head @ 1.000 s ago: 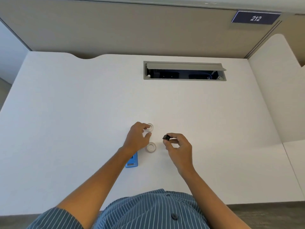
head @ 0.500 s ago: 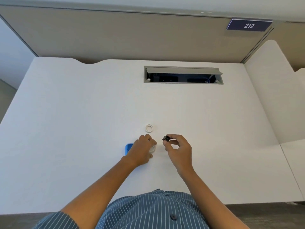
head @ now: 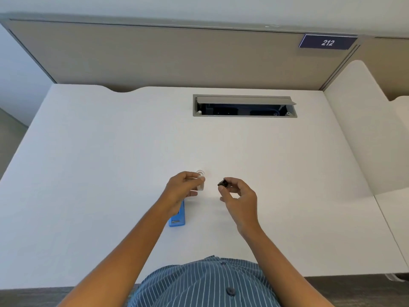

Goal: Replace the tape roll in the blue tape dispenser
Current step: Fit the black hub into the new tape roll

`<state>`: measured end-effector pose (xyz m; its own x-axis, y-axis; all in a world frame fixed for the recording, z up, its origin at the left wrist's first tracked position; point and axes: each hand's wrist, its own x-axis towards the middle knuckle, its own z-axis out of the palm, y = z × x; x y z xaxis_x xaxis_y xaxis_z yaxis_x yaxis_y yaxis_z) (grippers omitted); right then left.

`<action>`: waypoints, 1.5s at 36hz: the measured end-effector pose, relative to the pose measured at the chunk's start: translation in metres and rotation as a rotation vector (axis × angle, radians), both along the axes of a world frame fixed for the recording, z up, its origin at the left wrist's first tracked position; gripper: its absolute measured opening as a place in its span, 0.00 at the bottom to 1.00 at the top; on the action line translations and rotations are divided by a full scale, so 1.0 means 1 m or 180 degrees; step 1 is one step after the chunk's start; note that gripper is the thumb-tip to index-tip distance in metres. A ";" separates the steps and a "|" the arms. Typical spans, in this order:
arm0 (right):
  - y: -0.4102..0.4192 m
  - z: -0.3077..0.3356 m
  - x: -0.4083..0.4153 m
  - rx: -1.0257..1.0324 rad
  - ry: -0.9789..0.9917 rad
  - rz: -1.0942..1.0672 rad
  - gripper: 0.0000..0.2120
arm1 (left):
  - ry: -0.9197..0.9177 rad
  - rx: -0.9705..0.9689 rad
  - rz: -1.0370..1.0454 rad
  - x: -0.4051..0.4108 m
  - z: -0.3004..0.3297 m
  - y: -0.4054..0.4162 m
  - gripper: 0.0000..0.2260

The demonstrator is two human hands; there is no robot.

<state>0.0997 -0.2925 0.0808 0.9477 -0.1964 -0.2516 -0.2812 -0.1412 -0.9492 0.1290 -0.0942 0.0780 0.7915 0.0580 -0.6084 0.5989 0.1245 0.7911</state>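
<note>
My left hand (head: pixel 180 189) holds a clear tape roll (head: pixel 201 183) on edge between thumb and fingers, lifted off the white desk (head: pixel 110 162). A second clear roll (head: pixel 201 173) lies flat on the desk just beyond it. To the right, my right hand (head: pixel 238 193) pinches a small black spool core (head: pixel 223 183) at its fingertips, a short gap from the held roll. The blue tape dispenser (head: pixel 178 216) lies flat on the desk under my left wrist, partly hidden by it.
A grey cable hatch (head: pixel 244 106) stands open at the back of the desk. A beige partition (head: pixel 177 58) with a "212" sign (head: pixel 327 42) runs behind. A white divider (head: pixel 358 129) rises on the right.
My left hand let go of the far roll, dropped to the near roll, picked it up and raised it on edge. My right hand kept holding the black core almost still.
</note>
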 end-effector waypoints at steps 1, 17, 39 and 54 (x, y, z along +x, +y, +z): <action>0.000 0.001 0.000 0.0068 0.0006 0.0006 0.12 | 0.0053 -0.0181 0.0042 0.000 0.004 0.001 0.13; 0.011 0.038 0.003 0.1054 -0.0022 0.0524 0.12 | 0.0498 -0.1205 0.0292 -0.019 0.046 0.011 0.10; 0.013 0.059 0.002 0.0712 -0.0093 0.1031 0.12 | 0.0397 -0.1206 0.0146 -0.032 0.071 0.009 0.17; 0.009 0.056 0.005 0.0492 -0.0169 0.1355 0.13 | 0.0215 -0.0974 0.0062 -0.036 0.071 0.008 0.23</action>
